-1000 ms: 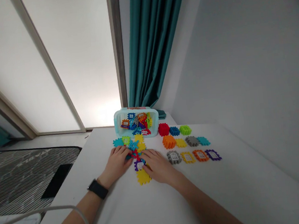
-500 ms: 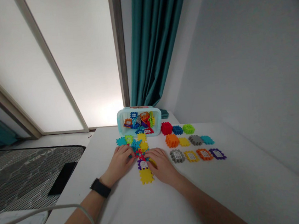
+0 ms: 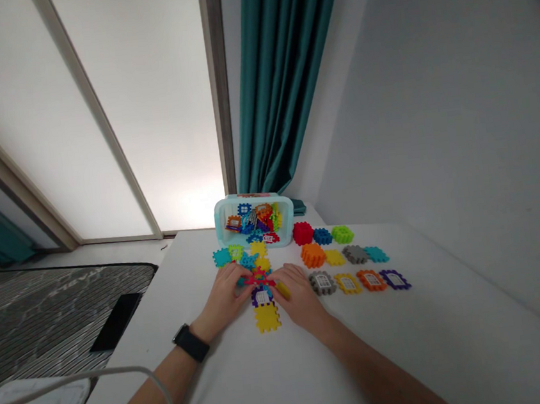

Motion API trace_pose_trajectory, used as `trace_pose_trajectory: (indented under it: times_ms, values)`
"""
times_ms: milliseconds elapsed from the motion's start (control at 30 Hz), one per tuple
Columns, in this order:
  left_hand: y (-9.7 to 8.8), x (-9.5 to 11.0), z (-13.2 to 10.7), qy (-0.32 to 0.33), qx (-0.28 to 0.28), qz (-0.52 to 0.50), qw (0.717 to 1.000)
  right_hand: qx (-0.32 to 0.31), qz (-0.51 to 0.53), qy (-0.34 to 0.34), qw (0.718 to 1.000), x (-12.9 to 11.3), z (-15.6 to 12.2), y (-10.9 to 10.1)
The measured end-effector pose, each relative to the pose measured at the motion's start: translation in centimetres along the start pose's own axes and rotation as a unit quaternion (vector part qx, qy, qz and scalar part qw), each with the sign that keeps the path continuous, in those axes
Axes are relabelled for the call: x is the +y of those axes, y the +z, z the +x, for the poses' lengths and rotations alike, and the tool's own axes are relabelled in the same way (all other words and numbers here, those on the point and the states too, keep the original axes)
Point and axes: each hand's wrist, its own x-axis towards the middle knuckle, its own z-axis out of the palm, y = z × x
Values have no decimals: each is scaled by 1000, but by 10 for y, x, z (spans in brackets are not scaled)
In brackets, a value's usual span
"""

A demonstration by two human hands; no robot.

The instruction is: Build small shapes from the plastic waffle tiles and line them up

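Flat toothed building blocks are joined on the white table between my hands. My left hand (image 3: 227, 291) pinches the left edge of a red gear-like building block (image 3: 259, 277). From the other side, my right hand (image 3: 298, 294) has its fingers closed at the right edge of the same block. A yellow piece (image 3: 284, 289) shows beneath my right fingers; whether it is held I cannot tell. Nearer me lie a purple window block (image 3: 262, 297) and a yellow square block (image 3: 267, 318). Beyond my hands are turquoise (image 3: 222, 257), lime (image 3: 236, 252) and yellow blocks (image 3: 258, 249).
A pale blue bin (image 3: 219, 223) with mixed blocks lies open behind the joined pieces. To the right are stacks such as red (image 3: 303, 232) and orange (image 3: 313, 255), plus a row of window blocks (image 3: 371, 280). A white cable (image 3: 124, 370) crosses the lower left.
The view has shifted slightly. My fingers have spread a little around the red block, which now shows more fully between them. The other blocks keep their places.
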Motion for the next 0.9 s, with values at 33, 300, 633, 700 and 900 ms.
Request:
trace_pose_trajectory:
  times_ms: [33, 300, 633, 700, 900]
  values:
    - [0, 1, 0, 1, 4, -3, 1000, 2, -2, -5, 1000, 0, 0, -1]
    - [-3, -2, -3, -17, 16, -41, 999, 19, -19, -22, 999, 3, 2, -9]
    - [-9, 0, -3, 5, 13, -52, 999, 9, 7, -30, 999, 1, 2, -12]
    - [-9, 0, -3, 12, 12, -56, 998, 14, 16, -19, 1000, 3, 2, -13]
    - [-12, 2, -4, 23, 16, -50, 998, 22, 9, 13, 1000, 7, 2, -17]
